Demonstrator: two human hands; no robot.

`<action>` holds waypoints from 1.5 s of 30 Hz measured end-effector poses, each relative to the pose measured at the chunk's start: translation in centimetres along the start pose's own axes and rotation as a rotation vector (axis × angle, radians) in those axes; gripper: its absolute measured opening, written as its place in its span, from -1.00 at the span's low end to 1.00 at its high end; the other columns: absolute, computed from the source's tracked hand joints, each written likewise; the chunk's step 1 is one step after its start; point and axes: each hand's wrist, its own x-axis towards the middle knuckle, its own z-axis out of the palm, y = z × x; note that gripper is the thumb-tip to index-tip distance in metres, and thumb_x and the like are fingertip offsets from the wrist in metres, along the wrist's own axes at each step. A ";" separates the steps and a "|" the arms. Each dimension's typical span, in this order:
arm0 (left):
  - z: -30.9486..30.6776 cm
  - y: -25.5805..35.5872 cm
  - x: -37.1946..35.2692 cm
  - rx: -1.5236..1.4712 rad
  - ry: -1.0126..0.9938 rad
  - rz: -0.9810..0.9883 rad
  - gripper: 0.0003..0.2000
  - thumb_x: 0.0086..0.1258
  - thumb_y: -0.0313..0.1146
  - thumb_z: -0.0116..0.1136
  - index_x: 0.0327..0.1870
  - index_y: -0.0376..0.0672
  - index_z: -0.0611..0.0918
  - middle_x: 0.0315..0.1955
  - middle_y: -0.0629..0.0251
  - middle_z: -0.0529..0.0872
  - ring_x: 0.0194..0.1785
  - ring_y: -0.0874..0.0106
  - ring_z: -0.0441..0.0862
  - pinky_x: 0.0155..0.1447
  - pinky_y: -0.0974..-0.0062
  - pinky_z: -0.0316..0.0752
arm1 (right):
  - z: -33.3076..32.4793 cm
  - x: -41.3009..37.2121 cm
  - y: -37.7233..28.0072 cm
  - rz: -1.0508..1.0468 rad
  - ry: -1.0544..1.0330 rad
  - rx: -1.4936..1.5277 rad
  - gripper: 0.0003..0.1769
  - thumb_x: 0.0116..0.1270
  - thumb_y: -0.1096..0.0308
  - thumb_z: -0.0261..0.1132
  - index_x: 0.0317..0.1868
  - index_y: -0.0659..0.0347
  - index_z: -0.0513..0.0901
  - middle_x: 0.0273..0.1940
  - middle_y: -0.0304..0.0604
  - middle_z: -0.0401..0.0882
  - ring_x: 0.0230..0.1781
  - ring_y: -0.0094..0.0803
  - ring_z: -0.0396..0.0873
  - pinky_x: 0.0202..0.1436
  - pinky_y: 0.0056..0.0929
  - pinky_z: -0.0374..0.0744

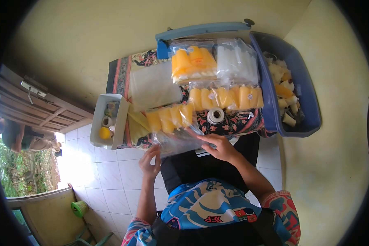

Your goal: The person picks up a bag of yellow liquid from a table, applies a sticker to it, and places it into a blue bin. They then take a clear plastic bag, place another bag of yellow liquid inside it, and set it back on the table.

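We see the left hand (149, 161) with its fingers curled at the near left corner of a clear bag (177, 144); whether they pinch the plastic we cannot tell. The right hand (222, 147) is loose, thumb parted from the fingers, fingertips at the bag's right edge. The bag lies at the front of the cloth-covered table (233, 125), its unfilled end reaching over the edge above our lap, with a row of yellow-orange cylinders (168, 119) in its far part.

We judge that a tug on that slack end could pull the row over the edge, or slide the cylinders out if the end is unsealed. Just right of the bag, a white roll (215, 116) could be knocked by a wide sweep of the right hand.

Behind the roll, a second filled bag (225, 98) crowds the space. Beyond lie an orange-filled pack (194, 63), a white-filled pack (237, 61) and a long blue device (207, 28). A white box (121, 123) bounds the left, a blue tub (303, 94) the right.
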 end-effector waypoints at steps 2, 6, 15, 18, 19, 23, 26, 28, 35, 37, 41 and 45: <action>-0.3 -0.1 -0.2 0.006 -0.042 -0.005 -0.84 0.13 -0.67 0.27 -0.26 -0.28 0.67 -0.12 -0.04 0.76 -0.02 0.12 0.76 0.10 0.35 0.62 | -0.5 0.0 -0.2 -0.020 -0.006 -0.019 -0.57 0.25 0.53 0.33 0.16 0.18 0.64 -0.15 -0.01 0.71 -0.17 -0.14 0.69 -0.06 -0.31 0.63; -1.3 -0.1 0.1 -0.037 -0.125 0.056 -0.79 0.10 -0.57 0.40 -0.22 -0.26 0.69 -0.09 -0.02 0.76 0.00 0.12 0.75 0.11 0.32 0.62 | -0.5 0.4 0.9 -0.127 0.044 -0.077 -0.62 0.13 0.58 0.40 0.00 0.18 0.72 -0.15 -0.06 0.71 -0.15 -0.17 0.68 -0.08 -0.28 0.64; -1.2 -1.9 1.1 0.285 -0.150 0.223 -0.60 -0.06 -0.54 0.48 -0.10 -0.04 0.74 0.06 0.17 0.69 0.09 0.17 0.65 0.10 0.27 0.58 | -0.6 2.3 1.1 -0.254 0.035 -0.262 -0.66 -0.04 0.54 0.47 -0.16 0.18 0.72 -0.05 -0.17 0.56 -0.06 -0.21 0.59 0.04 -0.27 0.61; -1.2 -2.0 2.7 0.317 -0.172 0.361 -0.68 -0.03 -0.52 0.46 -0.19 -0.01 0.75 0.03 0.21 0.71 0.08 0.19 0.65 0.07 0.27 0.55 | -0.2 2.5 1.2 -0.340 0.011 -0.287 -0.63 -0.05 0.51 0.47 -0.15 0.17 0.71 0.09 -0.12 0.51 0.08 -0.15 0.53 0.19 -0.22 0.55; -1.0 -1.8 3.1 0.309 -0.192 0.407 -0.72 -0.02 -0.50 0.45 -0.23 -0.01 0.76 0.01 0.22 0.72 0.08 0.20 0.65 0.07 0.27 0.54 | -0.1 2.3 1.5 -0.346 0.004 -0.297 -0.63 -0.05 0.51 0.46 -0.14 0.17 0.71 0.12 -0.11 0.50 0.11 -0.13 0.51 0.24 -0.20 0.52; -1.5 -0.6 3.7 0.205 -0.282 0.369 -0.91 0.10 -0.37 0.41 -0.40 -0.09 0.73 -0.04 0.22 0.74 0.06 0.16 0.65 0.10 0.29 0.50 | -1.2 2.8 0.5 -0.356 -0.075 -0.290 -0.62 -0.04 0.51 0.41 -0.11 0.18 0.69 0.21 -0.06 0.47 0.19 -0.06 0.47 0.34 -0.14 0.44; -2.3 0.0 3.7 0.049 -0.315 0.267 -0.85 0.22 -0.30 0.35 -0.44 -0.17 0.70 -0.04 0.15 0.74 0.05 0.13 0.64 0.10 0.28 0.48 | -2.0 2.9 -1.1 -0.289 -0.142 -0.169 -0.68 0.08 0.49 0.36 -0.09 0.19 0.69 0.26 -0.02 0.45 0.23 -0.02 0.43 0.35 -0.14 0.41; -2.0 -0.6 2.8 -0.034 -0.266 0.149 -0.79 0.29 -0.26 0.31 -0.44 -0.22 0.69 -0.05 0.08 0.73 0.05 0.11 0.63 0.08 0.27 0.48 | -1.7 3.0 -1.3 -0.217 -0.092 -0.034 -0.72 0.15 0.46 0.37 -0.09 0.20 0.68 0.18 -0.04 0.49 0.14 -0.07 0.50 0.24 -0.18 0.50; 0.7 3.1 3.2 0.268 -0.093 -0.295 -0.60 -0.06 -0.53 0.53 -0.14 -0.13 0.68 -0.22 0.26 0.59 -0.25 0.36 0.58 -0.26 0.49 0.52 | 0.3 3.6 -1.0 0.134 0.078 -0.107 -0.68 0.20 0.33 0.46 -0.17 0.27 0.52 -0.32 -0.09 0.54 -0.46 -0.23 0.59 -0.34 -0.34 0.56; 0.7 3.5 3.2 0.253 -0.118 -0.381 -0.58 -0.07 -0.56 0.53 -0.11 -0.15 0.68 -0.30 0.29 0.60 -0.34 0.46 0.57 -0.34 0.57 0.50 | 0.5 3.6 -1.2 0.173 0.028 -0.107 -0.63 0.19 0.36 0.47 -0.11 0.26 0.48 -0.40 -0.09 0.55 -0.47 -0.20 0.60 -0.35 -0.30 0.55; 0.4 3.1 3.0 0.216 -0.180 -0.484 -0.58 0.03 -0.55 0.46 -0.02 -0.17 0.66 -0.42 0.24 0.62 -0.43 0.43 0.59 -0.33 0.49 0.51 | 0.8 3.6 -0.7 0.241 -0.037 -0.050 -0.57 0.17 0.40 0.47 -0.03 0.25 0.44 -0.49 -0.07 0.56 -0.45 -0.15 0.63 -0.35 -0.25 0.54; 0.2 2.1 3.0 0.218 -0.118 -0.476 -0.70 0.14 -0.57 0.37 -0.06 -0.20 0.69 -0.42 0.16 0.67 -0.39 0.33 0.65 -0.28 0.40 0.54 | 1.2 3.8 0.1 0.131 -0.003 -0.109 -0.60 0.19 0.43 0.43 -0.03 0.24 0.45 -0.46 -0.01 0.61 -0.44 -0.09 0.65 -0.35 -0.20 0.54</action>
